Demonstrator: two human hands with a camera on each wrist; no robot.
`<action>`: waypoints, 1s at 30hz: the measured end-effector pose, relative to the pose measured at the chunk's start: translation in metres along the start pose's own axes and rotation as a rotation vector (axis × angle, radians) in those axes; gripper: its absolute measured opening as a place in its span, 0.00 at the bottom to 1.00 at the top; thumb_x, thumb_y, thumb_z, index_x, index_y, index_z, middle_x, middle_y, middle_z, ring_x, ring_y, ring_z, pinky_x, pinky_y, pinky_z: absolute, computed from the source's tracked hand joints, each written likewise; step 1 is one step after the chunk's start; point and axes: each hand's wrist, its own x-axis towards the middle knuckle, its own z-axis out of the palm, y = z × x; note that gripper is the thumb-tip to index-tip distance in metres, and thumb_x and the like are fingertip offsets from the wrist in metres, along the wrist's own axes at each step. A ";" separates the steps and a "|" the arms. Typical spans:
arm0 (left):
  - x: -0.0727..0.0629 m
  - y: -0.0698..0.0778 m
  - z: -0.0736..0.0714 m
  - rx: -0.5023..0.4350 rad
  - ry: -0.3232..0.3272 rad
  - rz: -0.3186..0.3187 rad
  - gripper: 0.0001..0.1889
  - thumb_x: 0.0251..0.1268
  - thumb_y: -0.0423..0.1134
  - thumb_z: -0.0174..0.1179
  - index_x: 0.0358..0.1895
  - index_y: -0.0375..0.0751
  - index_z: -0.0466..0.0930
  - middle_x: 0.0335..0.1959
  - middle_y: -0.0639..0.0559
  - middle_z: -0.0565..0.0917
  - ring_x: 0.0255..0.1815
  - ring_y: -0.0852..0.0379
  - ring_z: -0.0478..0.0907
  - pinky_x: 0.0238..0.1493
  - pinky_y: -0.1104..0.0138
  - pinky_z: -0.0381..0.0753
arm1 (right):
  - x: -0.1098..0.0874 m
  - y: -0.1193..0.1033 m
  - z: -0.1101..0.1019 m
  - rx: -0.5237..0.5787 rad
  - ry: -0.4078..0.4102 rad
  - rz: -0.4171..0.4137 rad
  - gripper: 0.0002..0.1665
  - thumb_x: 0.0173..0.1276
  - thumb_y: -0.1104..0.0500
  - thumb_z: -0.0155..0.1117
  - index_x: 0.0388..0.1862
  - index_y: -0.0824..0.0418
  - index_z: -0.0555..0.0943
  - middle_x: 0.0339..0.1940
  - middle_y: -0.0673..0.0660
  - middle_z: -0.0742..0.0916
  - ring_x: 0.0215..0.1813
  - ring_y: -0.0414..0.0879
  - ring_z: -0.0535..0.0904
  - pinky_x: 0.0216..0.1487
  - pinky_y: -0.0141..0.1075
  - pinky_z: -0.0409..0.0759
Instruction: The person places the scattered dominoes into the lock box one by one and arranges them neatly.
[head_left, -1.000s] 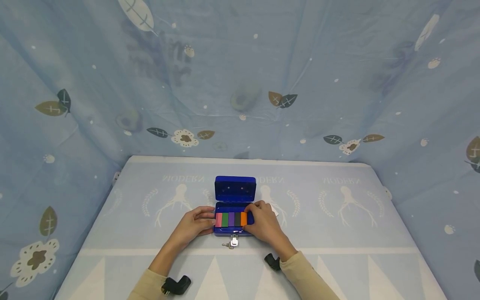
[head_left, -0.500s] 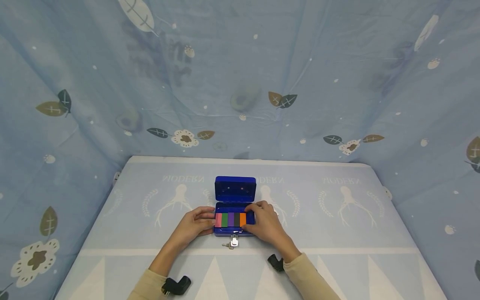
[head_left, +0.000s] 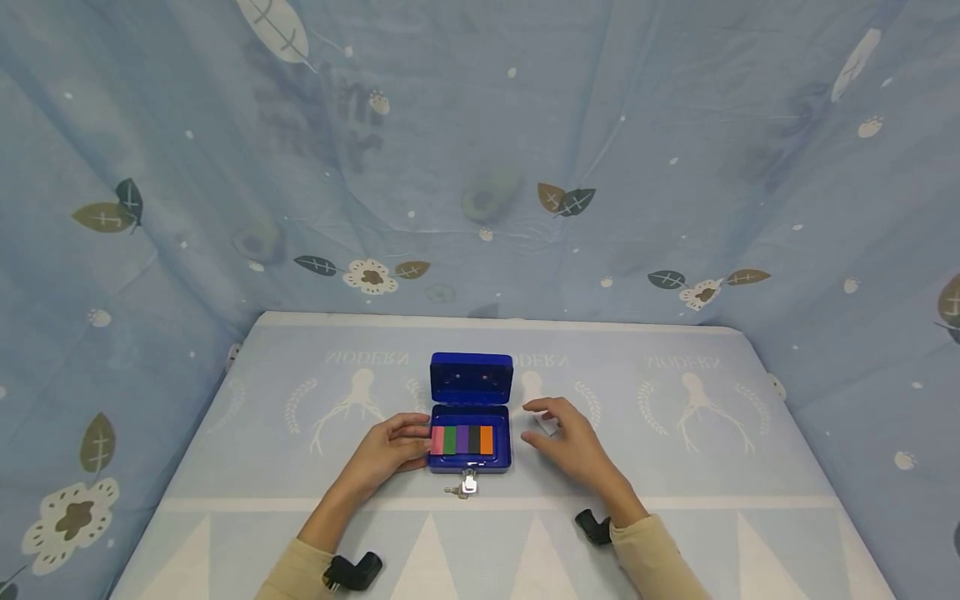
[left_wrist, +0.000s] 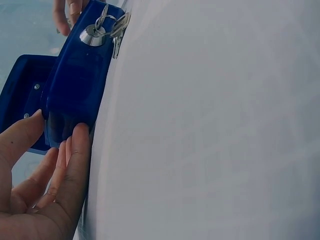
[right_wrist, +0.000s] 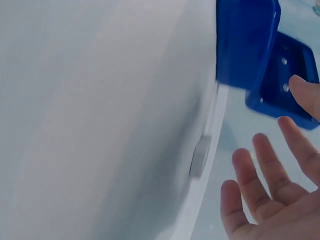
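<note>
A small blue metal cash box (head_left: 507, 450) sits on the table with its lid (head_left: 471, 368) raised at the back. Pink, green, purple, black and orange blocks (head_left: 462, 440) lie side by side in it. At the box's left end is my left hand (head_left: 381, 454); in the left wrist view its thumb tip is at the upper rim and its fingertips rest along the end wall. My right hand (head_left: 573, 446) holds nothing and is apart from the box's right side, fingers spread. A small white block (right_wrist: 200, 156) lies on the table, partly covered by that hand in the head view.
On the box's front wall is a silver lock (head_left: 469, 481) with keys (left_wrist: 120, 31) hanging from it. The patterned table (head_left: 675, 483) extends to both sides. Blue patterned curtains (head_left: 480, 167) enclose it behind and at the sides. Black devices (head_left: 352, 571) are worn at both wrists.
My right hand has let go of the orange block and drawn away to the right, out of the box. My left hand and the box have stayed in place.
</note>
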 end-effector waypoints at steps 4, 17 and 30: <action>0.000 0.000 0.000 -0.008 -0.003 0.003 0.27 0.64 0.29 0.66 0.66 0.28 0.70 0.55 0.34 0.79 0.52 0.46 0.82 0.48 0.56 0.86 | 0.002 0.008 -0.011 -0.009 -0.021 0.015 0.25 0.62 0.61 0.76 0.58 0.54 0.81 0.51 0.52 0.85 0.49 0.53 0.79 0.50 0.51 0.78; 0.000 -0.001 0.000 -0.005 -0.002 0.001 0.27 0.64 0.29 0.66 0.65 0.28 0.70 0.54 0.35 0.80 0.51 0.47 0.82 0.48 0.56 0.86 | 0.018 0.032 -0.037 -0.087 -0.194 0.009 0.26 0.62 0.60 0.76 0.60 0.58 0.80 0.34 0.51 0.79 0.33 0.44 0.71 0.32 0.34 0.72; 0.000 -0.003 -0.001 -0.008 -0.006 0.002 0.27 0.64 0.30 0.67 0.65 0.28 0.71 0.54 0.36 0.80 0.50 0.48 0.82 0.47 0.57 0.87 | 0.029 0.051 -0.046 -0.015 -0.400 0.030 0.30 0.62 0.63 0.74 0.63 0.60 0.79 0.36 0.54 0.80 0.33 0.44 0.70 0.33 0.32 0.69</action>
